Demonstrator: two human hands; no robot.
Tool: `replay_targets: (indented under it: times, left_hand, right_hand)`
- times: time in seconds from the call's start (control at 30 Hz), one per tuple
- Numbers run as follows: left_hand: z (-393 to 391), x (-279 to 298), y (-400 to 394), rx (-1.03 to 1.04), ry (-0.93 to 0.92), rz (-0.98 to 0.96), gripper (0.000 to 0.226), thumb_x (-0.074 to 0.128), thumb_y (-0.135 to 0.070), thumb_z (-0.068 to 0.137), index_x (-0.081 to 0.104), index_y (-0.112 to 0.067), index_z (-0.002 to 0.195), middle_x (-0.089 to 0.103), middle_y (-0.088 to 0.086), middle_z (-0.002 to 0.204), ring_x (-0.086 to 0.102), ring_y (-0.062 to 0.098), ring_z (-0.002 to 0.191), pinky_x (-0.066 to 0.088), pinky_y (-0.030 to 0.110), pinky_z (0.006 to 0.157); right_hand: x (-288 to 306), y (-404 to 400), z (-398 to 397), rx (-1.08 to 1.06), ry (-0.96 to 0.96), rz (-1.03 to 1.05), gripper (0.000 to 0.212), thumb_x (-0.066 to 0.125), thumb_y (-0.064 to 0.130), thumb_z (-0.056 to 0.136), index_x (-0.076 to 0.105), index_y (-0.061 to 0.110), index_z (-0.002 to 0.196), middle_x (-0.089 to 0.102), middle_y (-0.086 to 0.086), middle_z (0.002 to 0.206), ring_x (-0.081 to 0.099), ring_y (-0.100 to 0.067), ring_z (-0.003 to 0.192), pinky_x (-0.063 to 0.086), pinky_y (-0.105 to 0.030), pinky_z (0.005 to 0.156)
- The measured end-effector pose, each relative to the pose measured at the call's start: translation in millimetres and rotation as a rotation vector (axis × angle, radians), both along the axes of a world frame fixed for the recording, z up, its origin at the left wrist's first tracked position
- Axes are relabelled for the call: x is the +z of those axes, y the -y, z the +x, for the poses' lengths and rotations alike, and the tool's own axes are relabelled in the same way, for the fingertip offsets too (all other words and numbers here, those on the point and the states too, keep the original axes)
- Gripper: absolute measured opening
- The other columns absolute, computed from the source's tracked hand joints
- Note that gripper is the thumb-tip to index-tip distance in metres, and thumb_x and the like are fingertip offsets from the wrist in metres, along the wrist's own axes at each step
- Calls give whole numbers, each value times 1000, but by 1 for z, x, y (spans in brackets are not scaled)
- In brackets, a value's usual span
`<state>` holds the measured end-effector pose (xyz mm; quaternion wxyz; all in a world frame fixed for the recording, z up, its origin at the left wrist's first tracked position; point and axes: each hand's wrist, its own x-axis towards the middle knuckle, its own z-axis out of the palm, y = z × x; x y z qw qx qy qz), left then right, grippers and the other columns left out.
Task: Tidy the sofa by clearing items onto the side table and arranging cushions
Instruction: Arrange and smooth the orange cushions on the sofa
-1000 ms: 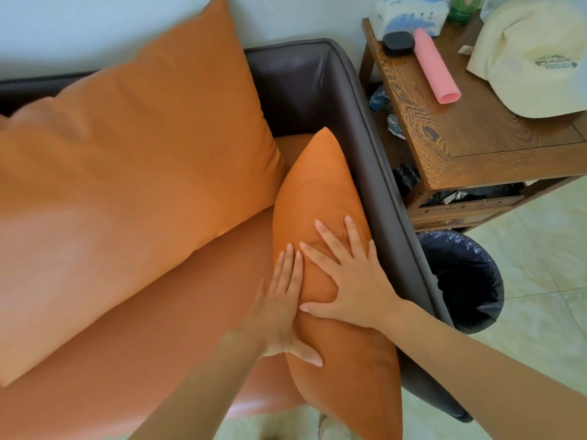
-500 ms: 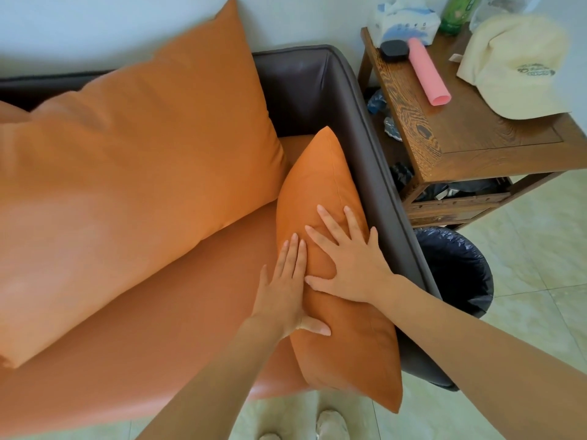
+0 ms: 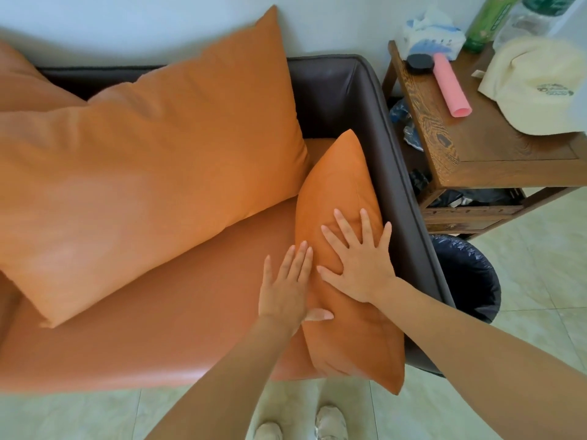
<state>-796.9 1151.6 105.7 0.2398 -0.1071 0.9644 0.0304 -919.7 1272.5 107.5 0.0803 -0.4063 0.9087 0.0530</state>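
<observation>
A small orange cushion (image 3: 343, 185) stands on edge against the sofa's dark brown right armrest (image 3: 394, 160). My right hand (image 3: 359, 258) lies flat on it with fingers spread. My left hand (image 3: 286, 290) rests flat on the cushion's left side, fingers together, thumb on the fabric. A large orange cushion (image 3: 152, 160) leans on the sofa back to the left. The orange sofa seat (image 3: 158, 319) lies below it. The wooden side table (image 3: 495, 147) at the right carries a pink roll (image 3: 451, 87), a cream cap (image 3: 536, 87), a black object (image 3: 420, 62) and a tissue pack (image 3: 432, 39).
A bin with a black bag (image 3: 470, 281) stands on the tiled floor between armrest and table. A green bottle (image 3: 489, 20) stands at the table's back edge. Another orange cushion (image 3: 28, 81) shows at the far left. My shoes (image 3: 301, 427) are at the sofa's front.
The view has pulled back and up, showing more floor and my shoes. Both hands stay flat on the small cushion, which sits a little more upright against the armrest.
</observation>
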Motion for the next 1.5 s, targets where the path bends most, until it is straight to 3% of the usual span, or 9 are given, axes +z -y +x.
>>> replay_targets:
  times: [0.1, 0.43, 0.63, 0.83, 0.9, 1.1, 1.2, 1.3, 1.5]
  left_hand:
    - [6, 19, 16, 2, -40, -59, 118, 28, -86, 75, -37, -13, 141, -39, -1, 152, -29, 17, 144, -7, 53, 119]
    - [65, 72, 118, 17, -140, -191, 107, 43, -72, 86, -22, -15, 150, -28, 6, 158, -20, 24, 147, -7, 52, 118]
    - [129, 121, 211, 37, -233, -204, 93, 49, -53, 94, -17, -21, 152, -21, 8, 160, -15, 26, 149, -9, 51, 118]
    - [190, 160, 289, 104, -285, -296, 84, 47, -54, 96, -4, -22, 155, 0, 9, 163, 5, 27, 150, 1, 50, 120]
    - [207, 168, 308, 168, -315, -339, 87, 54, -57, 91, 7, -22, 155, 13, 9, 162, 17, 26, 148, 8, 50, 119]
    - [241, 184, 353, 334, -275, -391, 78, 44, -53, 96, 5, -18, 154, 5, 10, 162, 9, 28, 148, -1, 50, 118]
    - [252, 189, 373, 393, -233, -392, 80, 47, -56, 94, 9, -19, 154, 10, 9, 161, 13, 27, 148, 8, 50, 118]
    - [260, 201, 392, 457, -227, -424, 85, 62, -68, 77, 38, -25, 147, 37, 5, 153, 39, 23, 138, 30, 46, 112]
    - [292, 204, 434, 542, -243, -431, 80, 45, -55, 95, 1, -22, 154, 2, 6, 162, 8, 24, 149, 6, 47, 119]
  right_hand:
    - [18, 15, 7, 99, -25, 25, 75, 18, 70, 84, 32, 33, 148, 1, 3, 162, 0, -33, 148, 4, -76, 103]
    - [73, 112, 59, 201, 73, -78, 71, 39, 57, 92, 10, 32, 153, 4, -1, 162, 4, -22, 149, 14, -54, 116]
    - [109, 198, 114, 290, 12, -106, 71, 42, 60, 89, 18, 37, 151, 15, -2, 161, 18, -25, 147, 25, -57, 111]
    - [142, 293, 168, 403, -7, -112, 74, 48, 63, 86, 24, 35, 150, 19, -2, 160, 26, -27, 144, 27, -60, 109]
    - [150, 320, 181, 449, -3, -124, 74, 50, 63, 86, 25, 35, 150, 18, -2, 160, 25, -27, 144, 27, -60, 109]
    - [164, 385, 199, 561, 46, -126, 75, 48, 61, 89, 12, 39, 151, 2, 0, 162, 11, -25, 147, 20, -57, 113]
    - [171, 418, 207, 628, 47, -134, 75, 47, 62, 89, 10, 40, 151, -1, 1, 162, 10, -25, 147, 21, -57, 113]
    - [178, 447, 219, 702, 46, -127, 76, 48, 60, 89, 10, 38, 151, -1, 1, 162, 9, -25, 147, 19, -57, 113]
    - [187, 493, 243, 799, 32, -132, 77, 50, 62, 88, 14, 37, 151, 4, 0, 161, 12, -25, 146, 20, -56, 113]
